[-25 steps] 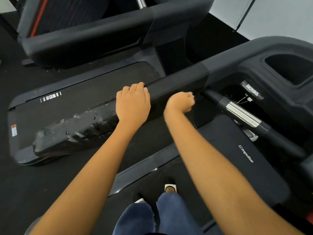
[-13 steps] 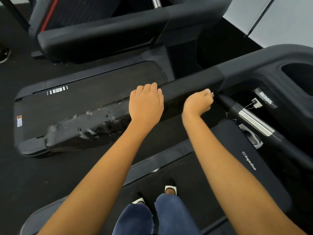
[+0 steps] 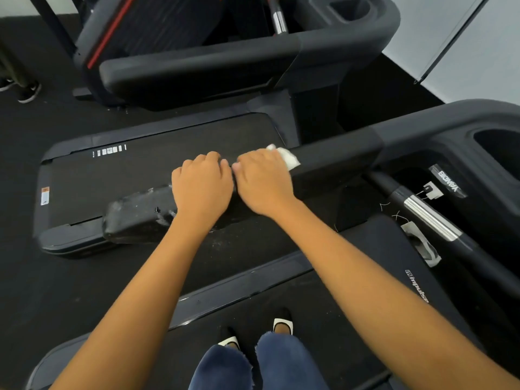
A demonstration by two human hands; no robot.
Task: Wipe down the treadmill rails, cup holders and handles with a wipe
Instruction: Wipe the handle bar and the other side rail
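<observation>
A black padded treadmill rail (image 3: 332, 164) runs from lower left to upper right; its near end (image 3: 135, 215) is scuffed with white flakes. My left hand (image 3: 202, 187) lies over the top of the rail with fingers curled over its far edge. Right beside it, my right hand (image 3: 263, 181) presses a white wipe (image 3: 288, 159) onto the rail; the wipe sticks out past the fingers. A cup holder (image 3: 498, 147) is sunk in the console at the far right. A chrome-banded handle (image 3: 427, 218) slopes down below the console.
A second treadmill (image 3: 197, 68) stands beyond, its belt (image 3: 168, 153) under the rail. Torn tape (image 3: 422, 243) hangs by the handle. My feet (image 3: 282, 325) stand on the belt. Another person's shoes (image 3: 28, 91) show at the far left.
My right hand has come up from below the rail onto its top and slid left next to my left hand; the white wipe now shows under its fingers. The view has shifted a little.
</observation>
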